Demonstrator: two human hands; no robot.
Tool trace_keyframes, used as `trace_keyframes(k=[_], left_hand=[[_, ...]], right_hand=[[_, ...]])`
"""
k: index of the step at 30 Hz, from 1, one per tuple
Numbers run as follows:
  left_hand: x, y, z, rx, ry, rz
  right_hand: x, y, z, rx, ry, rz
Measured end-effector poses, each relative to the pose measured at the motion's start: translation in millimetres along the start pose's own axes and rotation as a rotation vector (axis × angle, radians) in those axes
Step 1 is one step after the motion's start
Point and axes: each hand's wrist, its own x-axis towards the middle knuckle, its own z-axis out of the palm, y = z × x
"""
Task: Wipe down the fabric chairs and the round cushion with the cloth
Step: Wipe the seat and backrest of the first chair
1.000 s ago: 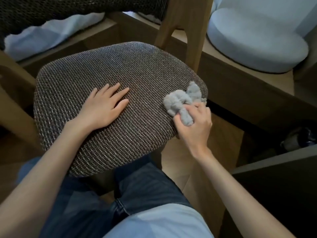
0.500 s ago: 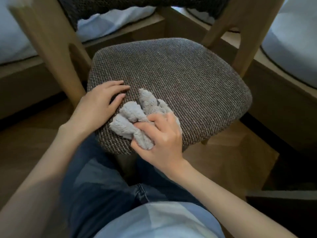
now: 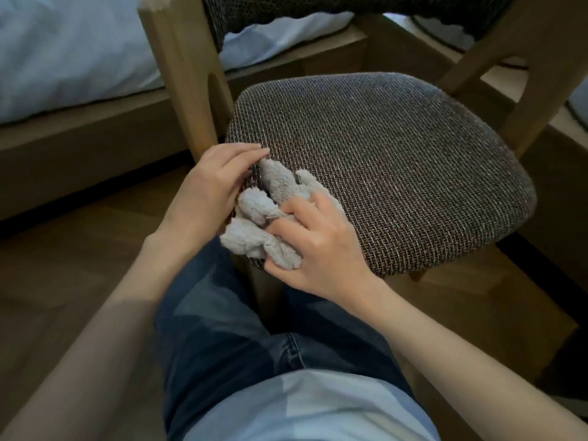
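Cloth bunched at the near left corner of the chair seat, both hands on it.

The right hand point(image 3: 318, 240) presses down on the grey cloth point(image 3: 264, 218), its fingers point(image 3: 299, 206) curled and gripping the crumpled folds against the woven seat point(image 3: 397, 167). The left hand point(image 3: 213, 186) rests at the seat's left edge, fingers loosely extended and touching the cloth's side, not gripping it. A wooden chair leg point(image 3: 187, 81) rises just behind the left hand; pale bedding point(image 3: 70, 55) lies beyond.
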Motion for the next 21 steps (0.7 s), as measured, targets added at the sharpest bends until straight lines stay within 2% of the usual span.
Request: trace_keyframes(k=[3, 5, 11, 13, 17, 21], left_hand=[[12.3, 6.8, 6.0, -0.037, -0.046, -0.011], [22.6, 15.1, 11.8, -0.056, -0.089, -0.019], [61.3, 42.7, 40.0, -0.11, -0.184, -0.046], [72.0, 44.9, 52.7, -0.065, -0.238, -0.061], [86.7, 41.8, 67.2, 0.058, -0.341, -0.148], [84.1, 42.0, 69.6, 0.111, -0.332, -0.215]], right_hand=[[-23.6, 19.9, -22.6, -0.081, 0.002, -0.07], [-40.4, 41.5, -43.5, -0.167, 0.026, -0.012], [-50.8, 113.3, -98.5, -0.41, 0.074, 0.565], [-33.7, 129.1, -99.9, -0.445, 0.052, 0.687], [2.9, 137.3, -69.4, -0.542, -0.053, 0.678], [17.8, 135.0, -44.9, -0.569, -0.038, 0.661]])
